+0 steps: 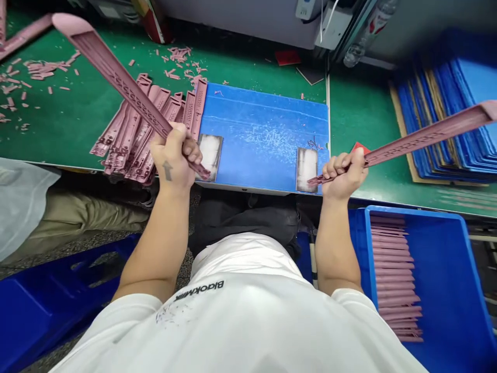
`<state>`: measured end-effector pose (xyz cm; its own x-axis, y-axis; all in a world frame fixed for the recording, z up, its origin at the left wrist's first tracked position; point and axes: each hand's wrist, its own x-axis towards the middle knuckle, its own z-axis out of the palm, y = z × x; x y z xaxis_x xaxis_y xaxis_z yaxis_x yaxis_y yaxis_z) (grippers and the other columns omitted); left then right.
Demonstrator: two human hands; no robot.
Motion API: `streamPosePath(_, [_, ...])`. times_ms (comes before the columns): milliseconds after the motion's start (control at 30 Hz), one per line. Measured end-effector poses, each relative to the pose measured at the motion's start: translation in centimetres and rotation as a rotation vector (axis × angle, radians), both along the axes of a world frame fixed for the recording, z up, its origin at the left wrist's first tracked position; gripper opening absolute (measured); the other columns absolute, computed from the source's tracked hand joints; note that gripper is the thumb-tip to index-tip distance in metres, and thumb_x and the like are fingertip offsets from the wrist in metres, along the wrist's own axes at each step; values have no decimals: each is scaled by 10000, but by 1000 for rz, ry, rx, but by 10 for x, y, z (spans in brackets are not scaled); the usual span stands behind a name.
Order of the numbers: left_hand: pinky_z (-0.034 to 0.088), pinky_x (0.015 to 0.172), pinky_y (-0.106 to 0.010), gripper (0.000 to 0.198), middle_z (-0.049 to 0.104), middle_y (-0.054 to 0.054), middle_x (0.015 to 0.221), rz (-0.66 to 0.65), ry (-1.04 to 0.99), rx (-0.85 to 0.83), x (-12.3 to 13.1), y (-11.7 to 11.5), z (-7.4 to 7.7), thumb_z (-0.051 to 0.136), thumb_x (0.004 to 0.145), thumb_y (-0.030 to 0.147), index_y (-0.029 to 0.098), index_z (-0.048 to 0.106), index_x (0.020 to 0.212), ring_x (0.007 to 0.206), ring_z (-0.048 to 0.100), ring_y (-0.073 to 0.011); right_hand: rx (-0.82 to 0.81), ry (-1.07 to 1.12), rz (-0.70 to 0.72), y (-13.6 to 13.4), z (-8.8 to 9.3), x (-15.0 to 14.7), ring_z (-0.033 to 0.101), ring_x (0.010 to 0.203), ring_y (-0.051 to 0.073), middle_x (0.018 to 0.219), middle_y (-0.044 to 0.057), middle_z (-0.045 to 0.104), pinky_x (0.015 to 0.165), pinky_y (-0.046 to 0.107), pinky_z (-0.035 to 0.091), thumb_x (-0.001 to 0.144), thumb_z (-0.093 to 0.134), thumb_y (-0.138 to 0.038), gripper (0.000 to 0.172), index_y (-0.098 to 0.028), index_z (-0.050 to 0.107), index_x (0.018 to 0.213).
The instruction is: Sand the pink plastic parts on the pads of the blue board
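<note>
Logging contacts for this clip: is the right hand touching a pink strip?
Touching; the head view shows the right hand closed around a pink strip.

The green worktop [349,93] carries, at its right end, an uneven stack of blue sheets [458,160] with some brown edges showing among them. Along its rear are noted a red-and-yellow carton [152,23] toward the left, a flat red piece [287,57] near a dark flat piece [311,75], a white electrical box [330,26] with a pale cable, and a slanted clear bottle [368,33] with a red-and-white label. At lower left, a blue plastic stool [34,300] stands near a co-worker's olive trouser leg [93,210].
</note>
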<state>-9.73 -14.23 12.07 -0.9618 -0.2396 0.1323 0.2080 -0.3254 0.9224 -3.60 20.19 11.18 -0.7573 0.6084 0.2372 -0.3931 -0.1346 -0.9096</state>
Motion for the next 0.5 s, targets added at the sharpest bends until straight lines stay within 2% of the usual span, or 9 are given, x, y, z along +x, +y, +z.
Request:
streamPosePath(100, [195,454,-266,621,240,77,578,64,0,-13,-2,9,-5,843,884,618,243,399,665,466,201,-81,119,68,-17,-2,-8,2,186,394,52,513,-124,207,371,232,190,944,818,-747,753,-272,322,635])
streamPosePath(167, [196,476,-279,734,224,73,589,57,-3,-67,-3,15,-13,843,874,724,249,328,655,484,199,-89,195,34,8,-6,-12,2,238,388,60,507,-111,254,381,248,221,964,811,-733,744,-276,334,621])
streamPosePath(233, [202,496,-295,788,218,67,589,73,42,-152,-3,18,-22,830,875,790,254,303,640,496,210,-99,261,-6,-13,-11,-15,1,259,388,68,503,-99,288,390,265,230,968,777,-779,750,-283,345,607])
streamPosePath(333, [212,531,-320,787,248,47,579,135,168,-345,-1,25,-33,780,938,799,245,334,599,525,234,-117,417,-97,-125,-21,-20,-4,273,435,80,510,-88,292,433,271,263,939,690,-908,793,-288,340,591])
streamPosePath(433, [246,549,-338,764,332,19,592,-9,253,-492,5,35,-37,810,943,759,232,397,574,559,284,-131,630,-208,-53,-31,-27,-5,358,553,91,585,-65,343,540,262,371,918,729,-886,784,-262,380,595])
streamPosePath(500, [258,548,-348,778,334,10,585,-50,264,-491,7,37,-37,783,971,752,232,377,558,560,291,-135,646,-208,-16,-31,-30,0,385,577,89,624,-57,359,564,253,391,964,728,-815,731,-254,408,622])
